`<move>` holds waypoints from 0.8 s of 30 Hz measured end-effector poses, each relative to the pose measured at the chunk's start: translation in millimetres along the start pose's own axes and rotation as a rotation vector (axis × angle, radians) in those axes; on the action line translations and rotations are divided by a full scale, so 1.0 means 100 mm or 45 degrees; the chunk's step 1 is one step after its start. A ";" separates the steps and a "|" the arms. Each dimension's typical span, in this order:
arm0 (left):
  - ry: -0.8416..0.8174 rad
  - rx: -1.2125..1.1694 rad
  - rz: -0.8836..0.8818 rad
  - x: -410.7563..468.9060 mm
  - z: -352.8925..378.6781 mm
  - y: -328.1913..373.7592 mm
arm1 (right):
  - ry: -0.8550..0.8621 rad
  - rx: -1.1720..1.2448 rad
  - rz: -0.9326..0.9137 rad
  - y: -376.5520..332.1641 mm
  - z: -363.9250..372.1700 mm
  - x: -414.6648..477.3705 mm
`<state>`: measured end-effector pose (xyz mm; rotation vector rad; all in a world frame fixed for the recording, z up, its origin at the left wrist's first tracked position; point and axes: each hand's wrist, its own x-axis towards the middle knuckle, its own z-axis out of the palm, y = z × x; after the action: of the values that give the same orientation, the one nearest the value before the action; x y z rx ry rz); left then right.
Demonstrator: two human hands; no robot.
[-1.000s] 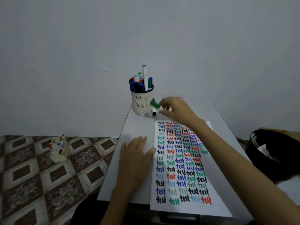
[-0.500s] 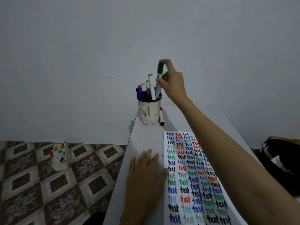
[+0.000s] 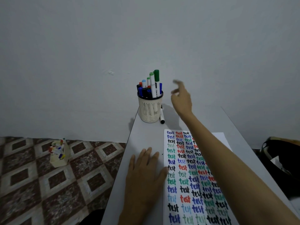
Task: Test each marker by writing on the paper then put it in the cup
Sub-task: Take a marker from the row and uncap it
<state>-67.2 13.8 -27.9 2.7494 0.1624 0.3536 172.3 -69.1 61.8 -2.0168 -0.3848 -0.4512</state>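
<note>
Nearest, the left hand (image 3: 144, 174) lies flat on the pale grey table (image 3: 146, 137), fingers straight and relaxed, gripping nothing; its thumb tip touches the left edge of the white paper sheet (image 3: 219, 138). That sheet runs along the table's middle and is packed with rows of one handwritten word, "test", repeated in black, red, dark blue, green and light blue ink. The right forearm crosses above the sheet and hides part of the upper rows.

Further back, a white marker with a black cap (image 3: 162, 116) lies on the table against the right side of the cream slotted plastic cup (image 3: 150, 111), cap end toward the camera. The cup stands near the table's far left corner, dark-rimmed and crowded with upright markers capped in black, blue, red, light blue and green. The white-barrelled marker with the dark green cap (image 3: 156, 76) stands in the cup at its right side, cap up, the tallest one there. A neighbouring white barrel carries dark print too small to read.

Just right of the cup, in the air, the right hand (image 3: 181, 98) holds nothing; its fingers are blurred, loosely spread and clear of the markers.

Down on the patterned brown tiled floor at left sits a small cream box of assorted markers (image 3: 58, 153).
</note>
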 end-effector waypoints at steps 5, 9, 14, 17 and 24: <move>0.005 0.006 -0.004 -0.01 0.00 0.01 | -0.560 -0.536 0.149 0.32 0.24 -0.29; 0.018 -0.035 -0.001 0.00 0.01 0.00 | -0.290 -0.654 0.112 0.43 0.34 -0.45; 0.033 -0.063 0.014 -0.01 0.01 -0.02 | 0.031 -0.121 0.292 0.37 0.19 -0.47; 0.037 -0.112 0.018 0.00 0.03 -0.04 | 0.250 0.586 0.455 0.25 -0.13 -0.51; 0.156 -0.437 0.050 -0.03 -0.03 0.05 | 0.175 0.989 0.506 -0.02 -0.82 -1.09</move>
<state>-70.9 9.8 -24.0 2.3964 0.0708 0.5099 62.4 -149.4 48.3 -1.2493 -0.0436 -0.1468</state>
